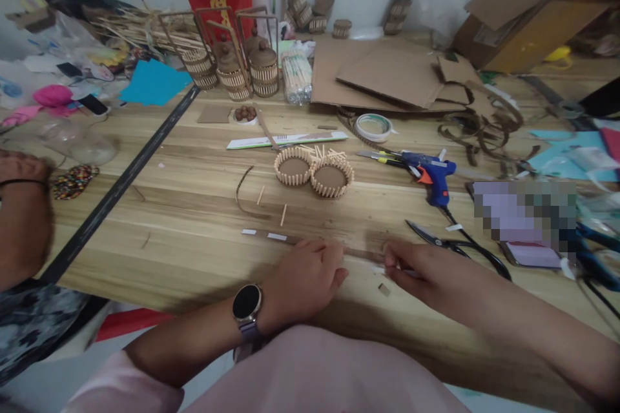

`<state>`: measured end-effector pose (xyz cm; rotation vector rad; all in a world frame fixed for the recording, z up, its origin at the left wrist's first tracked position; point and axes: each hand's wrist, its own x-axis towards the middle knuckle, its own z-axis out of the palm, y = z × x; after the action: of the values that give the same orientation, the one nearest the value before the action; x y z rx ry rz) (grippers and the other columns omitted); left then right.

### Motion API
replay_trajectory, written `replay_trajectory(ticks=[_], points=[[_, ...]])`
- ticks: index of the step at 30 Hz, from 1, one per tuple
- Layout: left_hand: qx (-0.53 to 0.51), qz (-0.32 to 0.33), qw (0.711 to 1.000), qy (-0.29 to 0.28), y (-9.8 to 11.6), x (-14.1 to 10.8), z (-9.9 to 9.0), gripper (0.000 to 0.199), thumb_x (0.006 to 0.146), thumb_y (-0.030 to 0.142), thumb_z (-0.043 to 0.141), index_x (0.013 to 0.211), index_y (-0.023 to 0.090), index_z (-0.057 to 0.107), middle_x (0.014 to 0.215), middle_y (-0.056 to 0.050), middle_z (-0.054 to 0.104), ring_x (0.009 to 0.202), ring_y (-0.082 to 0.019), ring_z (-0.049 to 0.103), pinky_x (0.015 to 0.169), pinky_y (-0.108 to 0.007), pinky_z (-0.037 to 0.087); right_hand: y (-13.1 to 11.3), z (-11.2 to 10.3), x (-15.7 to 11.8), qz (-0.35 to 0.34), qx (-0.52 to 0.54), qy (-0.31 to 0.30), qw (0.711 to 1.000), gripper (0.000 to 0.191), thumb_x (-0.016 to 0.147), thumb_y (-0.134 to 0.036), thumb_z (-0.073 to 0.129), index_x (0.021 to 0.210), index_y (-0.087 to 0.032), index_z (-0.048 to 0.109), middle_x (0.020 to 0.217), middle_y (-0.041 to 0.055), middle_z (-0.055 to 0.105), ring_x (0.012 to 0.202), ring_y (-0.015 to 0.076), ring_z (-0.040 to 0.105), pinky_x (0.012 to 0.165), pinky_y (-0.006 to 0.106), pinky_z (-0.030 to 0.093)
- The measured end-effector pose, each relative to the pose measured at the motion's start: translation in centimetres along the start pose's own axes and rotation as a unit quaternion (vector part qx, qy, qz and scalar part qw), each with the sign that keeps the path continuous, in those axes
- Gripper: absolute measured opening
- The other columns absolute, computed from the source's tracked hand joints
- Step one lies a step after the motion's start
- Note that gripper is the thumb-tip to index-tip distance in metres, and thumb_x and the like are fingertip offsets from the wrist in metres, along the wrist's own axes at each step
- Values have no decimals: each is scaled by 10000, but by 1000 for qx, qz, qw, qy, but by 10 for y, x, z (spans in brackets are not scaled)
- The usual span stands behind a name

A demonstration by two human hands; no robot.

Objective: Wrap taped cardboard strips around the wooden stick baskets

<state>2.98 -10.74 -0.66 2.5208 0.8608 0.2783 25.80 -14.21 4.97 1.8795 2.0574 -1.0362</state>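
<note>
Narrow brown strip (361,253) is being covered by the left hand (307,276), loosely curled, hold unclear, and being pinched at its three-o'clock end by the right hand (416,269), fingertips closed.

Left hand (306,277) lying over brown strip (361,253) on bench (194,193); right hand (419,271) with fingers pinching strip's other end. Beyond, two round stick baskets (330,191) side by side. Black scissors (438,242) near right hand, blue glue gun (437,177) behind.
</note>
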Motion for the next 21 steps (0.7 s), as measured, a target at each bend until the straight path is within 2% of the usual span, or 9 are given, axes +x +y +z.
replay_trajectory(ticks=[2, 4, 7, 10, 12, 15, 21], points=[[-8, -9, 1000, 10, -2, -1, 1, 319, 981, 210, 488, 1285, 119, 453, 1101, -91, 724, 1071, -234, 635, 938, -390, 494, 10, -3, -3, -11, 39, -20, 999, 176, 870, -343, 457, 786, -224, 555, 718, 32, 609, 655, 179, 533, 602, 297, 372], [6, 6, 1000, 2, -5, -2, 2, 306, 989, 183, 457, 1286, 112, 465, 1097, -91, 722, 1061, -225, 634, 938, -377, 496, 18, -7, -6, -14, 110, -50, 993, 223, 856, -415, 494, 761, -224, 556, 663, 2, 535, 620, 154, 479, 566, 272, 351], [71, 83, 994, -27, -9, -3, 6, 251, 986, 126, 421, 1197, 99, 554, 1129, -119, 699, 1073, -218, 624, 978, -374, 476, 23, -11, -3, 9, 241, -106, 965, 312, 810, -525, 552, 758, -217, 542, 609, -44, 421, 558, 108, 371, 502, 231, 286], [135, 145, 980, -21, -10, -7, 10, 229, 986, 126, 441, 1148, 88, 598, 1235, -144, 661, 1166, -217, 586, 1048, -371, 424, 21, -11, 11, 70, 318, -139, 935, 353, 733, -550, 611, 799, -209, 544, 581, -66, 399, 511, 79, 297, 453, 214, 205], [168, 165, 972, -10, -10, -9, 13, 214, 988, 149, 456, 1116, 90, 617, 1273, -147, 646, 1181, -223, 584, 1043, -365, 424, 20, -9, 23, 105, 325, -146, 928, 369, 696, -545, 621, 824, -207, 550, 540, -80, 373, 482, 72, 258, 432, 216, 150], [207, 183, 961, 15, -9, -12, 16, 231, 992, 168, 448, 1109, 78, 626, 1261, -156, 655, 1161, -241, 605, 1009, -364, 446, 18, -6, 36, 111, 297, -160, 935, 360, 688, -547, 573, 800, -207, 540, 503, -91, 334, 457, 72, 223, 415, 224, 123], [235, 190, 953, 12, -8, -13, 20, 248, 996, 168, 414, 1105, 90, 622, 1275, -182, 642, 1170, -255, 607, 991, -393, 453, 14, -5, 45, 57, 256, -145, 954, 305, 660, -501, 555, 666, -199, 511, 550, -61, 372, 508, 84, 313, 456, 229, 216]])
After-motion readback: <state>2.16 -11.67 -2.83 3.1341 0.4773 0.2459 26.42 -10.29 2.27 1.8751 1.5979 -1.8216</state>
